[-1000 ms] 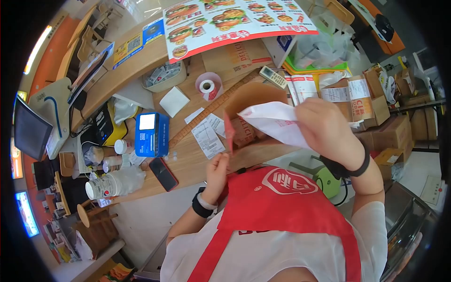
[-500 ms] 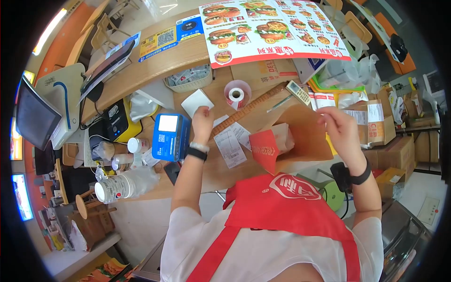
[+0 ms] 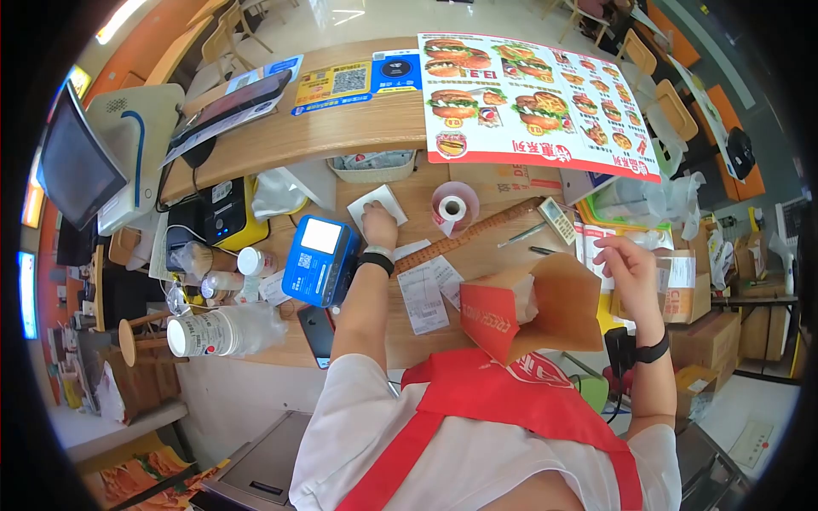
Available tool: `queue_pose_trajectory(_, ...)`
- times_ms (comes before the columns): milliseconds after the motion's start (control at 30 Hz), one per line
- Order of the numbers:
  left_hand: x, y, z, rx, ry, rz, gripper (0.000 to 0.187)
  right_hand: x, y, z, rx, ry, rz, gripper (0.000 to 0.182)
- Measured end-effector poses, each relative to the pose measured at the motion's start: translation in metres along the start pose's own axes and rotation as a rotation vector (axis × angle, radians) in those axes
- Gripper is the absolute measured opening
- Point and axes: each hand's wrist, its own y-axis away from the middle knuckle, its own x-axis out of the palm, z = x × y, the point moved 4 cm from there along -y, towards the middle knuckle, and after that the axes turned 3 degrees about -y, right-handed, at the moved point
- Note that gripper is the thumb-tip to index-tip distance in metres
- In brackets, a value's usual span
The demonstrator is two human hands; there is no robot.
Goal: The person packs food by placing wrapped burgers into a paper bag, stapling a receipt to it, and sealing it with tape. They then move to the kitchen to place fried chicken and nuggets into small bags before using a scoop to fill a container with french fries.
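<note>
My left hand (image 3: 379, 226) rests on a small stack of white paper napkins (image 3: 385, 201), its fingers bent and closed on the top sheet; the fingertips are partly hidden. Raised above the right side of the counter is my right hand (image 3: 629, 271), fingers apart and nothing visible in them. A brown paper bag with a red side (image 3: 567, 311) lies on its side between my arms, mouth spread open to the right. Inside it, a pale wrapped item (image 3: 527, 300) shows in part. Printed receipts (image 3: 422, 298) lie just left of the bag.
A blue box-shaped payment device (image 3: 315, 264) stands left of my left forearm, with a phone (image 3: 317, 334) below it. Behind are a paper roll (image 3: 451, 207), a calculator (image 3: 558, 220) and a menu sheet (image 3: 532, 102) on the raised ledge. Cardboard boxes (image 3: 707, 349) stand at right.
My left hand has moved forward onto the napkins. My right hand has come away from the bag's rim, its fingers spread more. The whole view has shifted with the head.
</note>
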Motion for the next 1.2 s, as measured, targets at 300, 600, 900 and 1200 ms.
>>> queue_pose_trajectory(300, -0.033, 0.003, -0.01, -0.039, 0.321, 0.233, 0.013, 0.026, -0.021, 0.043, -0.122, 0.087, 0.256, 0.014)
queue_pose_trajectory(600, -0.218, 0.085, -0.085, 0.396, 1.689, 1.053, 0.018, 0.085, -0.037, 0.083, -0.364, 0.003, 0.564, 0.029)
queue_pose_trajectory(900, -0.128, -0.064, 0.131, -0.115, 0.361, -0.163, 0.019, 0.03, -0.016, 0.081, -0.204, -0.129, 0.337, 0.018)
queue_pose_trajectory(1200, -0.075, -0.102, 0.154, -0.12, -0.15, 0.067, 0.022, 0.007, 0.006, 0.062, -0.188, -0.079, 0.104, 0.014)
